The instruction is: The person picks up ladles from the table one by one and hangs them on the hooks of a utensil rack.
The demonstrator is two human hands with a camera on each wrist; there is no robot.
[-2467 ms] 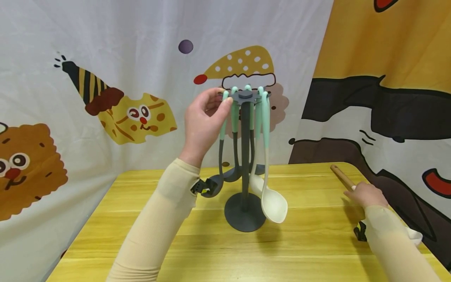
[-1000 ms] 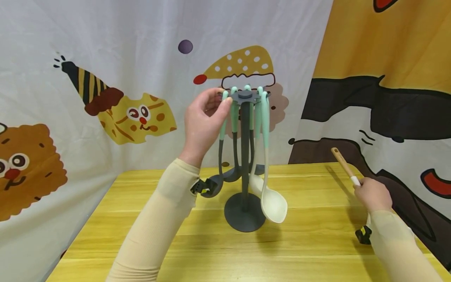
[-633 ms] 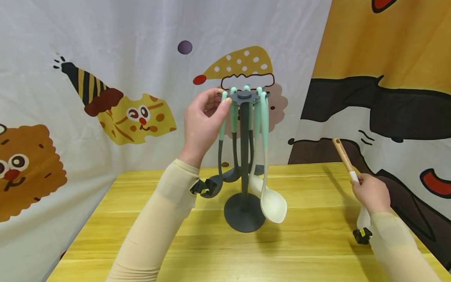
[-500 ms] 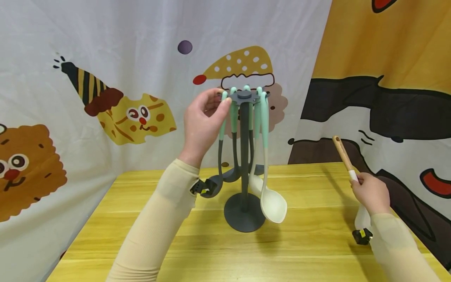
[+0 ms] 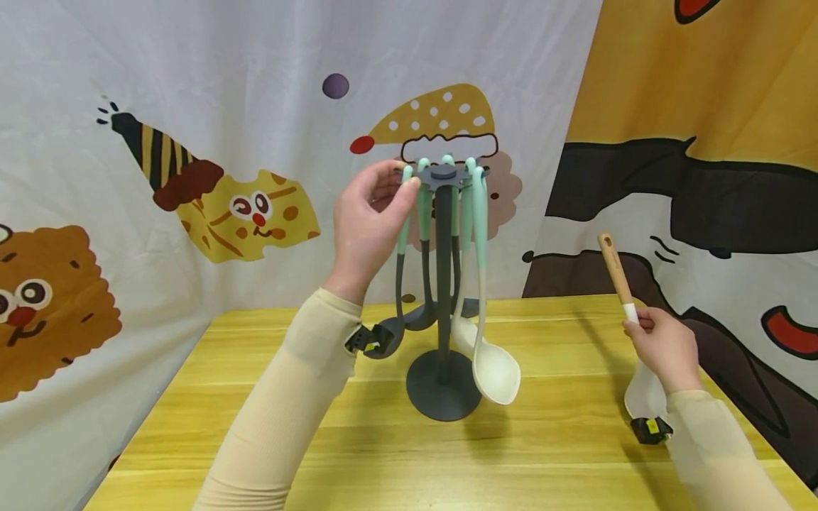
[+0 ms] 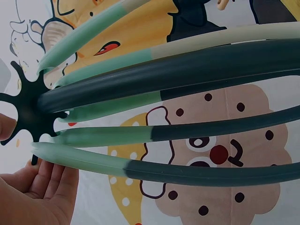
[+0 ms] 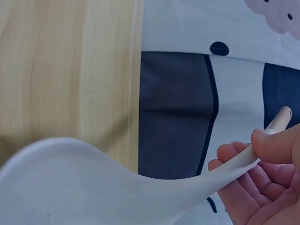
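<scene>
A dark grey rotating-style utensil stand (image 5: 443,284) stands upright on the table, hung with several mint-handled utensils. My left hand (image 5: 367,220) pinches an arm of its top disc (image 6: 33,110) between thumb and fingers, right beside the nearest mint handle. A white ladle (image 5: 497,372) hangs at the stand's right; a dark ladle (image 5: 391,333) hangs at its left. Off to the right, my right hand (image 5: 667,348) grips a white cooking utensil (image 7: 79,187) by its white neck. Its wooden handle (image 5: 615,270) points up and away; its broad rounded head hangs low, partly behind the wrist camera.
The wooden table (image 5: 543,454) ends at a back edge just behind the stand. A patterned cloth (image 5: 268,92) with cartoon food figures hangs behind it and along the right side. More dark utensil heads (image 5: 422,316) hang behind the pole.
My right hand has lifted the wooden-handled white utensil from the table's right side, tipping its handle upward, and lately moved it slightly left. My left hand stays on the stand's top.
</scene>
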